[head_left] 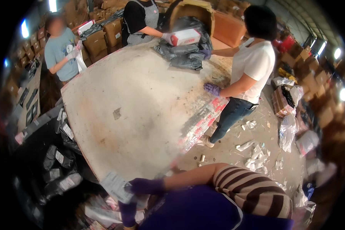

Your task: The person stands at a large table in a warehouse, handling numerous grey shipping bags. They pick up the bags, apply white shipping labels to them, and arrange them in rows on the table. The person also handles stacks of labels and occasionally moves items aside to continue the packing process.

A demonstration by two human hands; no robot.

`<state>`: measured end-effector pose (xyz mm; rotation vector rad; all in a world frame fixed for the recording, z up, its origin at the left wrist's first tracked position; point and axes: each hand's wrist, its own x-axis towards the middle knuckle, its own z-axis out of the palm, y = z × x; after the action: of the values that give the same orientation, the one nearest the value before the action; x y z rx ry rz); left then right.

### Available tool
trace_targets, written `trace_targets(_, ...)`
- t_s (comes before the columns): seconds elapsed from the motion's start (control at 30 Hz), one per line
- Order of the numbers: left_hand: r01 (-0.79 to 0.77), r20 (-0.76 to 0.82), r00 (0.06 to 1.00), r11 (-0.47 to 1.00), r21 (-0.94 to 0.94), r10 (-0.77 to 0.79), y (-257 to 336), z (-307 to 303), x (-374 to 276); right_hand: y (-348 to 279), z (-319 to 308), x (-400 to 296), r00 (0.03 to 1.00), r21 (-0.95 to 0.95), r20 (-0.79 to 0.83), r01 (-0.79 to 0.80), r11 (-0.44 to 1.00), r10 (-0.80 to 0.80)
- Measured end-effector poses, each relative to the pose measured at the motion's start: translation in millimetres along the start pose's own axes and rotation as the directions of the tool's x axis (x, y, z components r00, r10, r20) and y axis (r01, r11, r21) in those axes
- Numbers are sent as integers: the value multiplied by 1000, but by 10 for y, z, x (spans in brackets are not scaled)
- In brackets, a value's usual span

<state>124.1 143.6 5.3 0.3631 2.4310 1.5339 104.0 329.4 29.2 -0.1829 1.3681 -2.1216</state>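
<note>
Both my hands wear purple gloves and are low in the view, at the near corner of a worn white tabletop [126, 115]. My right hand [148, 186], reaching in from the striped sleeve, grips a white printed label sheet [115, 187] by its right side. Below it is my left hand [128, 212], its upper end meeting the sheet's lower corner. Blur and the overlap hide whether those fingers grip the sheet. Dark-wrapped parcels [59, 165] with white labels lie to the left of the tabletop.
Across the table a person in a striped apron [145, 17] holds a white-and-red box [185, 37]. Grey plastic parcels [187, 61] lie beside a person in a white shirt [254, 60]. Another person [63, 54] stands far left. Paper scraps [257, 156] litter the floor at right.
</note>
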Motion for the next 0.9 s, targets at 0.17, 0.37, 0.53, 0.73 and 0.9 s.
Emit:
trace_targets(0.17, 206, -103, 962, 921, -332, -252, -234, 249, 258, 433, -857, -246, 897, -587, -248, 161, 793, -366)
trace_targets(0.37, 277, -234, 844, 765, -581, -483, -1181, -62, 252, 442, -1495, -1572, 948, -957, -276, -257, 132, -156)
trace_targets(0.53, 161, -181, 795, 489, -857, -579, -1559, -93, 247, 606, -1482, -2451, 832, -774, -551, -539, 331, 65)
trace_targets(0.73, 172, -169, 834, 538, -825, -525, -1232, 116, 318, 675, -1766, -1970, 875, -854, -473, -425, 301, -105)
trace_targets(0.9, 180, -408, 825, 867, -465, -390, -516, -44, 339, 705, -1814, -1851, 920, -910, -387, -391, 136, 62)
